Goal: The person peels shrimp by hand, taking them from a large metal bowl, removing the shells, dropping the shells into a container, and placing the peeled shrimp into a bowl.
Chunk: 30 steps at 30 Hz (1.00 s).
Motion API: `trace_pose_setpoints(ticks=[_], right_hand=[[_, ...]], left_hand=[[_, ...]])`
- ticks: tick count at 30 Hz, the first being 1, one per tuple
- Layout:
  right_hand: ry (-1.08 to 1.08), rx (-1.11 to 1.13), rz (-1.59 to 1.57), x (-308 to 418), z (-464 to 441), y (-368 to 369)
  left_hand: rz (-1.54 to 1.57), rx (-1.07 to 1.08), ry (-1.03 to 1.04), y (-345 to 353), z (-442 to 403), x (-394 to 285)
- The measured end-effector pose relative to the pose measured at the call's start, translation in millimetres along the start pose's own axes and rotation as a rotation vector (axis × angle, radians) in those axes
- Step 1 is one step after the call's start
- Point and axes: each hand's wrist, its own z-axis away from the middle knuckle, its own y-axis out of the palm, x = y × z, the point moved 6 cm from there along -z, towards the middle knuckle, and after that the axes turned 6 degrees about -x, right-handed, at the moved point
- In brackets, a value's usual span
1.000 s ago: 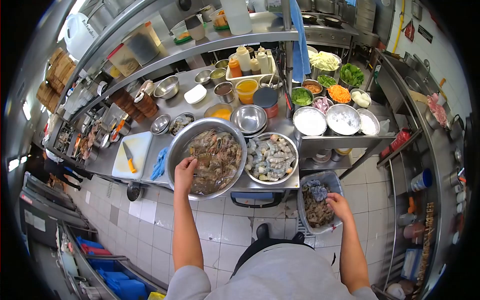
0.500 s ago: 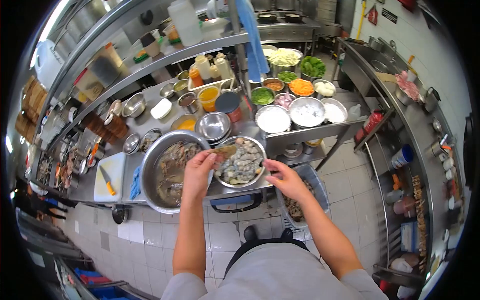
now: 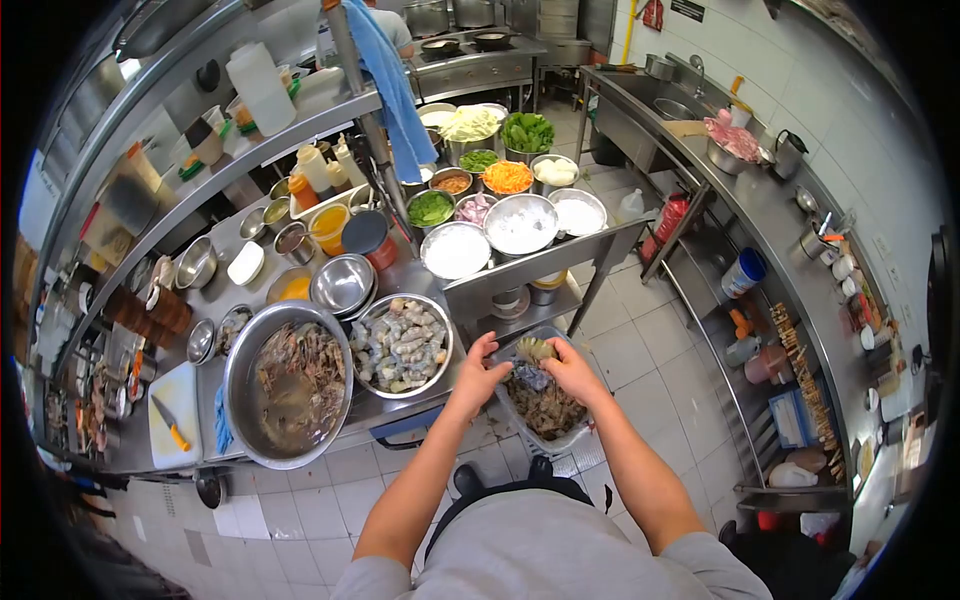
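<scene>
Over a grey bin of shells, my right hand pinches a shrimp. My left hand is beside it at the bin's left edge, fingers apart, with nothing seen in it. Left of my hands, a steel bowl on the counter holds peeled grey shrimp. Farther left stands a large steel basin with unpeeled shrimp in murky water. A bluish clump lies in the bin below my hands.
A white cutting board with an orange-handled knife lies at the left. Containers of vegetables and white powder stand beyond the bin. A blue cloth hangs from the shelf post. Part of a person shows at the back.
The view has swung right. My left hand has left the basin, and both hands have come together over the bin. The shrimp, in my left hand half a second ago, is now in my right.
</scene>
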Motion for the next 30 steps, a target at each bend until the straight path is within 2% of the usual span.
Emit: trace_pose_setpoints(ticks=[4,6,7,9,11,13,18,20,21,23,26,27,29,30], right_hand=[[-0.051,-0.033,0.08,9.2,15.4,-3.7],[-0.065,-0.04,0.074,12.3,18.3,-3.2],[-0.076,-0.061,0.153,13.1,19.1,-4.6],[-0.085,-0.08,0.231,12.3,18.5,-6.6],[-0.119,-0.087,0.653,9.7,16.3,-8.5],[-0.151,-0.1,0.674,-2.1,13.6,-8.0],[-0.244,-0.136,0.728,-15.8,12.4,-4.7],[-0.222,-0.075,0.715,7.9,17.3,-1.7],[-0.221,-0.073,0.716,5.9,15.3,-2.4],[-0.262,-0.031,0.672,4.0,11.0,-1.1],[-0.222,0.016,0.648,9.8,12.3,-1.2],[-0.223,0.016,0.648,8.5,11.5,-0.6],[-0.192,-0.023,0.696,3.4,10.5,-1.1],[-0.192,-0.024,0.696,1.4,10.4,-0.6]], left_hand=[[-0.057,0.142,0.132,41.2,-2.6,7.5],[0.188,0.163,0.079,55.8,-6.7,16.0],[0.188,0.163,0.08,56.8,-1.7,1.8],[-0.336,-0.006,0.441,51.5,12.9,-40.5],[-0.379,0.006,0.482,52.1,15.1,-45.1],[-0.702,0.039,0.749,58.7,20.2,-53.8],[-0.72,-0.007,0.757,61.2,18.1,-32.3],[-0.536,-0.06,0.591,59.0,7.6,-10.6],[-0.535,-0.061,0.59,58.2,8.7,-14.4],[-0.369,0.089,0.119,56.8,1.8,3.1],[-0.301,0.106,0.04,56.9,-1.8,9.5],[-0.301,0.105,0.042,59.1,-1.5,11.9],[-0.444,0.031,0.408,67.7,5.3,-2.6],[-0.432,0.056,0.364,70.6,8.5,-6.6]])
